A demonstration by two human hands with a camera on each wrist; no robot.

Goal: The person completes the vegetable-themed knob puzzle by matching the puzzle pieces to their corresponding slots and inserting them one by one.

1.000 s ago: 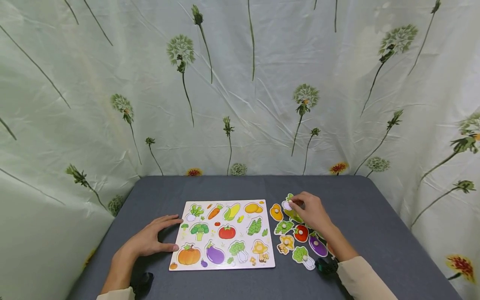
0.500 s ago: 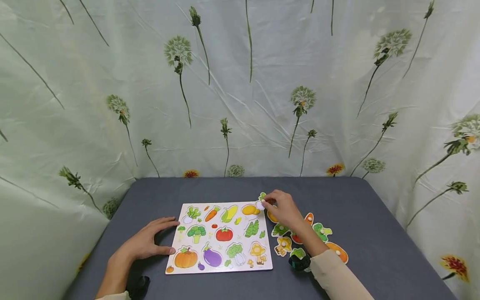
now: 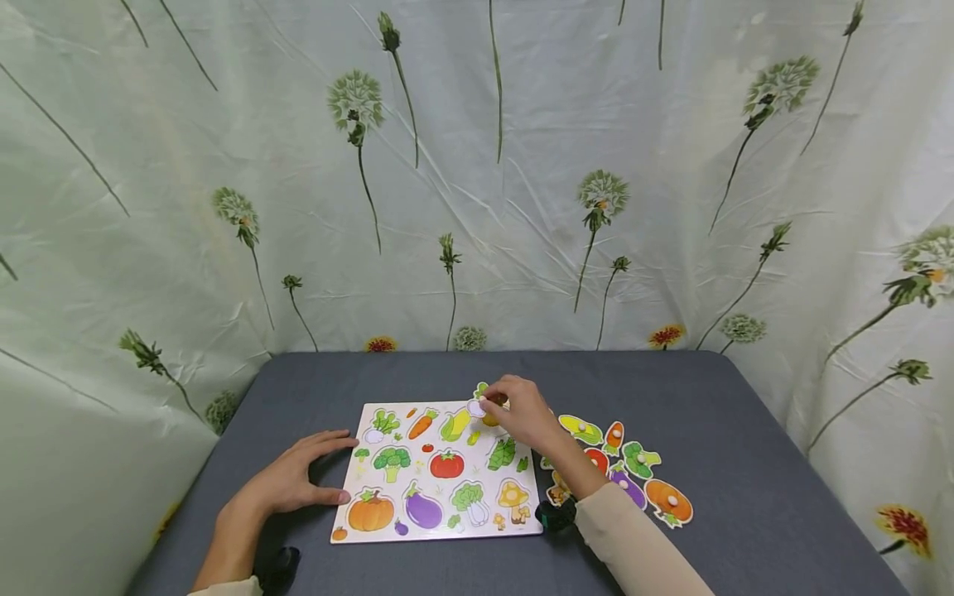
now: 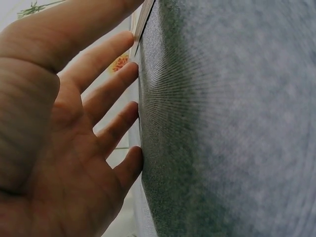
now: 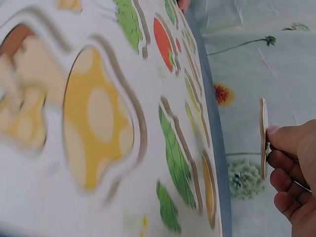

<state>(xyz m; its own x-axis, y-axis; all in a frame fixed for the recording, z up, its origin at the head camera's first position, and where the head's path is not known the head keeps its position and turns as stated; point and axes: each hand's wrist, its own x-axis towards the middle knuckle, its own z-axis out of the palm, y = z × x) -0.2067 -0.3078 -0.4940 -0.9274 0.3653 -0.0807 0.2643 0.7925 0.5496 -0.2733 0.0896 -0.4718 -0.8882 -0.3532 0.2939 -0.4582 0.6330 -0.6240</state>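
Observation:
In the head view my right hand point(image 3: 525, 414) pinches a white turnip puzzle piece with green leaves point(image 3: 477, 406) over the upper right of the vegetable puzzle board point(image 3: 477, 466). The right wrist view shows this piece edge-on point(image 5: 263, 140) between thumb and fingertips, raised off the board. At the board's left edge lies my left hand point(image 3: 294, 476), fingers extended, thumb and fingertips against the edge. From the left wrist the spread fingers point(image 4: 111, 89) appear holding nothing. The board's turnip picture point(image 3: 380, 425) sits at its upper left; the potato picture is partly covered by my right hand.
Right of the board lie several loose knobbed pieces: corn point(image 3: 580, 430), carrot point(image 3: 614, 438), broccoli point(image 3: 640, 460), eggplant point(image 3: 628, 484) and pumpkin point(image 3: 668, 500). My right forearm covers some others. A flower-printed curtain point(image 3: 477, 182) hangs behind the grey table point(image 3: 298, 385).
My right hand has lifted the turnip piece from the loose pieces and carried it left, over the board's upper right. The left hand keeps its place at the board's edge.

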